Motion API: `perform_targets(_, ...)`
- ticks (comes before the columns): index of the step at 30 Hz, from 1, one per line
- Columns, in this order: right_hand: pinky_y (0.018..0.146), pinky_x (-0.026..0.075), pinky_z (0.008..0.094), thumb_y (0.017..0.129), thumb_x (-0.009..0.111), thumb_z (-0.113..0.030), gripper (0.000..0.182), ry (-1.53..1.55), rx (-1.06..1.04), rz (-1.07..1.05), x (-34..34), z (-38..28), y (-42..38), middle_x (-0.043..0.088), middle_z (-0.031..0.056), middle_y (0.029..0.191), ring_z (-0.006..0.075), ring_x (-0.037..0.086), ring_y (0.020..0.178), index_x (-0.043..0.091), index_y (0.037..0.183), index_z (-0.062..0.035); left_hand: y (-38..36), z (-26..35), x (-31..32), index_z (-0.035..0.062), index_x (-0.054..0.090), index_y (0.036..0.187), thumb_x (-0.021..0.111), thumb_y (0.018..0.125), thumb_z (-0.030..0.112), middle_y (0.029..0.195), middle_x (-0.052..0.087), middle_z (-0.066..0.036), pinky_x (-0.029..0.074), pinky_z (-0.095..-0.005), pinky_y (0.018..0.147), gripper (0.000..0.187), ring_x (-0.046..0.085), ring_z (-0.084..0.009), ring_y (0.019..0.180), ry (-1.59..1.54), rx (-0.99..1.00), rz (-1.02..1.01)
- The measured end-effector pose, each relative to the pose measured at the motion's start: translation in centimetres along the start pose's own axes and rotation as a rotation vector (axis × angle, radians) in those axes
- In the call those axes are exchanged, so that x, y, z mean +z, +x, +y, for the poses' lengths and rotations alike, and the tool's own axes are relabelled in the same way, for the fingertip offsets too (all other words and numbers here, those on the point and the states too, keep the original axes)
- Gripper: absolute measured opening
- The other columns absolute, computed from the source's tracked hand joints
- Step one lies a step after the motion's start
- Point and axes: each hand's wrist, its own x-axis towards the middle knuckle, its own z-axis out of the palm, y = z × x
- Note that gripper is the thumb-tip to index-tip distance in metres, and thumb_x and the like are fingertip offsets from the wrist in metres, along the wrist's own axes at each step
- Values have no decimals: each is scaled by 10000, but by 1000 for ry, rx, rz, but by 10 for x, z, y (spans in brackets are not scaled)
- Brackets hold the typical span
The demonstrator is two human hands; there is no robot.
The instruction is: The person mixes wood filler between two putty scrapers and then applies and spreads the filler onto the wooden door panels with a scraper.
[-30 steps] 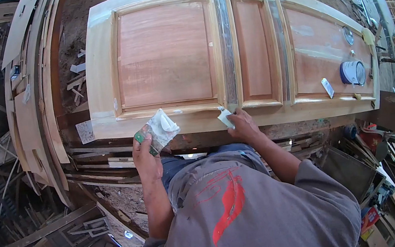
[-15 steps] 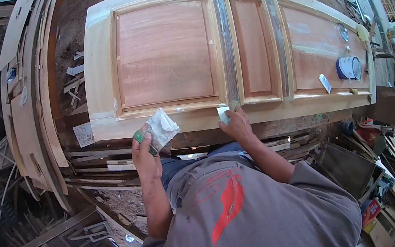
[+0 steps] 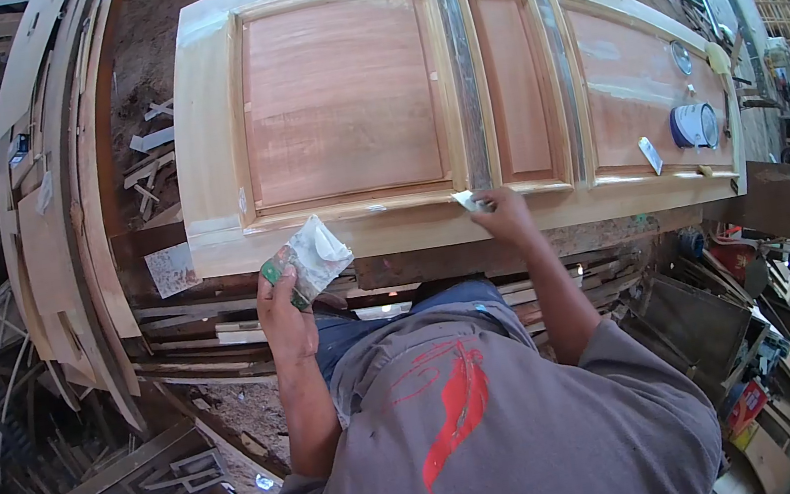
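Note:
A panelled wooden door [image 3: 403,234] lies flat in front of me, with pale filler smears on its frame and panels. In my left hand [image 3: 285,311], short of the door's near edge, is a stained flat piece of board [image 3: 293,267] carrying a thick mass of white putty [image 3: 325,249]. My right hand [image 3: 504,217] pinches a small pale scraper [image 3: 465,202]. Its tip is right at the near moulding, close to the corner of the large panel. A white putty patch [image 3: 376,208] shows on that moulding further left.
On the door's right panel stand an open tin [image 3: 695,126], a round lid [image 3: 681,57] and a white rectangular object [image 3: 651,155]. Long planks [image 3: 83,180] line the left side. Wood scraps [image 3: 147,171] litter the ground. A toolbox-like dark box [image 3: 682,333] sits at the lower right.
My right hand has moved right along the near moulding with the scraper, which is now tilted. My left hand still holds the putty board in nearly the same place.

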Motion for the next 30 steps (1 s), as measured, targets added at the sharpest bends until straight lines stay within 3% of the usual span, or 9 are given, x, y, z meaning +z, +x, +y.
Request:
perform_targets(3, 855, 573, 393, 780, 744, -175, 689, 211, 96, -261, -39, 11, 13, 707, 191, 996, 310, 709, 892, 574, 1441, -84, -4, 3, -6, -33, 560, 1402, 532, 1004, 24, 1308, 664, -142, 575, -378, 1010, 404, 678, -238, 1174, -5, 4, 37)
perform_targets(4, 874, 564, 410, 757, 743, -203, 909, 193, 144, -427, -46, 18, 19, 706, 199, 1019, 329, 704, 933, 381, 1588, -140, -5, 4, -6, -32, 566, 1391, 535, 1002, 14, 1295, 670, -140, 577, -370, 1002, 393, 684, -233, 1160, -12, 4, 51)
perform_targets(7, 939, 554, 457, 707, 775, -275, 970, -154, -163, -478, -47, 10, 18, 709, 275, 1086, 399, 706, 1070, 384, 1584, -138, -6, -1, -8, -29, 571, 1382, 537, 1002, 13, 1285, 673, -138, 574, -369, 1007, 384, 683, -235, 1162, -38, 5, 43)
perform_targets(8, 956, 554, 476, 673, 791, -311, 1088, -301, -145, -541, -45, -4, 17, 701, 272, 1098, 401, 691, 1116, 299, 1634, -172, -7, -3, -7, -31, 571, 1379, 538, 1003, 13, 1283, 673, -137, 573, -370, 1007, 380, 683, -235, 1161, -39, 5, 49)
perform_targets(14, 944, 560, 480, 721, 781, -268, 1131, -787, -314, -531, 0, -26, 16, 705, 227, 1187, 377, 696, 1125, 172, 1672, -212, -17, -17, 11, -48, 568, 1367, 535, 1007, 18, 1258, 680, -144, 584, -374, 981, 367, 691, -241, 1135, -49, 23, 63)
perform_targets(17, 915, 567, 471, 732, 781, -264, 1115, -822, -215, -606, -13, -33, 19, 713, 199, 1159, 345, 707, 1110, 184, 1671, -193, -26, -20, 26, -51, 564, 1363, 530, 1011, 31, 1231, 687, -155, 618, -382, 888, 363, 711, -253, 1076, -48, 23, 92)
perform_targets(22, 914, 563, 459, 744, 779, -281, 1089, -908, -251, -596, -21, -21, 18, 718, 182, 1144, 327, 713, 1088, 206, 1665, -188, -29, -25, 38, -43, 567, 1344, 529, 1010, 50, 1198, 694, -167, 636, -382, 720, 349, 732, -259, 969, -47, 34, 109)
perform_targets(30, 902, 560, 495, 713, 779, -248, 1086, -675, -320, -579, -49, -3, 32, 720, 196, 1122, 389, 712, 1037, 248, 1660, -250, -29, -30, 48, -37, 568, 1372, 550, 1001, 50, 1208, 693, -134, 624, -357, 751, 381, 714, -223, 1016, -57, 44, 162)
